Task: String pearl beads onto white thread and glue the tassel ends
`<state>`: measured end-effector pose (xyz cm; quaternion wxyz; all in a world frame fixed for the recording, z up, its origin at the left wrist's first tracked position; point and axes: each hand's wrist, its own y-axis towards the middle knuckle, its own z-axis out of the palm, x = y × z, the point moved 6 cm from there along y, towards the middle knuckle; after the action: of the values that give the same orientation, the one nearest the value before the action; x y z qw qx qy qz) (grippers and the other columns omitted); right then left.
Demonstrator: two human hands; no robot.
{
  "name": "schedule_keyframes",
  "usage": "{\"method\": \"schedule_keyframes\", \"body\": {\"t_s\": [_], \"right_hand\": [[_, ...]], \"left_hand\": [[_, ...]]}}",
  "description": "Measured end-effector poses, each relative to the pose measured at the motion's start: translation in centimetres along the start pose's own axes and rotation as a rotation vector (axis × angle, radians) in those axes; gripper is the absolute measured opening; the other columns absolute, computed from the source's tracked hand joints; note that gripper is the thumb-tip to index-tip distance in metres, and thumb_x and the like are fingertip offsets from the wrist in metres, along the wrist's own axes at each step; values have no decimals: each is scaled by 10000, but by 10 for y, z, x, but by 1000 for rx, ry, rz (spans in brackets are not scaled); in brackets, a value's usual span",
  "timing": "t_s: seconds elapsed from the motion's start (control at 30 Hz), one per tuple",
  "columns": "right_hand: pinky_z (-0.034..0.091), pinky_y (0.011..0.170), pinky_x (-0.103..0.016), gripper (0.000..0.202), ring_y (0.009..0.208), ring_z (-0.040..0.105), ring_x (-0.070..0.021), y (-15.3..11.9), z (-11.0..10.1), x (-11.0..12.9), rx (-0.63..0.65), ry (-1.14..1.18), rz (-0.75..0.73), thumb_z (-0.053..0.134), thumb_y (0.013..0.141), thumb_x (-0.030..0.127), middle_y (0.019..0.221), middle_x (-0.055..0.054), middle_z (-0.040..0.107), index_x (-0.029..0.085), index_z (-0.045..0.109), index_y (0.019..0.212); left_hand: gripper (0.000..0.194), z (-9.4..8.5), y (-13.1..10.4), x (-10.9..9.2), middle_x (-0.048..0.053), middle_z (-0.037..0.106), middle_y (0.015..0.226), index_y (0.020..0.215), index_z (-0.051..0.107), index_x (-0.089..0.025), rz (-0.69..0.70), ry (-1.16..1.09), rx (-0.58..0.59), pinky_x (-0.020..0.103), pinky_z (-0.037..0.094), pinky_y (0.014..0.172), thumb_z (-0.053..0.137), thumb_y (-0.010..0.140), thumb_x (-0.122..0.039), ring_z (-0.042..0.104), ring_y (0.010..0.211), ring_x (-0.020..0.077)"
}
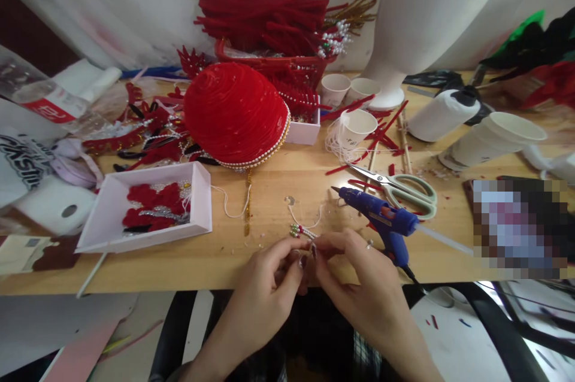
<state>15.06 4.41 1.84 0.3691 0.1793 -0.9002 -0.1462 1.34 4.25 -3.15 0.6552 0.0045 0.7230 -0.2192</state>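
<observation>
Left hand (265, 283) and right hand (366, 268), both pinched narrow, hold round, glossy beads (296, 230) (smooth wooden counter (269, 208) beneath).

– From where is the scene viewed?
– It is seen from a head-worn camera, tilted forward and down over the worktop (269, 196).
– How near?
– The left hand (269, 277) and right hand (362, 268) are framed close, low in the middle; white sheeting (157, 11) is caught behind.
</observation>
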Motion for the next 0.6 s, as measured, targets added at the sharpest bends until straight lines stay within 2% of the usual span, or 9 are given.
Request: {"method": "schedule_keyframes", "body": {"t_s": [0.13, 0.23, 0.33, 0.5, 0.6], "right_hand": [[542, 606, -216, 170, 662, 718, -129, 0, -1, -2, -3, 30, 13, 565, 871, 90, 762, 17, 708, 212, 592, 987], [541, 584, -228, 149, 646, 719, -139, -1, 0, -4, -11, 7, 22, 571, 872, 101, 763, 9, 715, 216, 589, 965], [546, 571, -240, 137, 644, 726, -152, -3, 1, -8, -40, -32, 25, 557, 879, 109, 780, -7, 715, 218, 596, 953], [533, 513, -191, 135, 586, 724, -120, -9, 6, -14, -82, 23, 66, 595, 899, 106, 768, 18, 699, 225, 615, 959], [549, 524, -187, 169, 585, 714, -110, -16, 8, -18, -169, 66, 82, 620, 903, 93, 804, 20, 715, 238, 633, 988]], "left_hand": [[274, 1, 5, -2, 8, 662, 769, 1046, 686, -209, 11, -88, 12, 285, 549, 674, 473, 1004, -376, 648, 701, 170], [169, 3, 8, -1, -3, 646, 779, 979, 618, -221, -5, -138, 1, 289, 568, 658, 509, 983, -350, 653, 699, 170], [74, 3, 7, -2, 8, 671, 832, 953, 562, -229, 27, -77, -29, 287, 567, 651, 515, 966, -284, 670, 719, 173], [82, 5, 3, -6, 6, 657, 819, 948, 568, -220, 61, 1, 19, 265, 543, 644, 498, 975, -252, 649, 716, 161], [121, 4, 3, -10, 18, 659, 923, 932, 622, -214, 112, 37, 25, 222, 511, 601, 524, 981, -267, 614, 708, 131]]}}
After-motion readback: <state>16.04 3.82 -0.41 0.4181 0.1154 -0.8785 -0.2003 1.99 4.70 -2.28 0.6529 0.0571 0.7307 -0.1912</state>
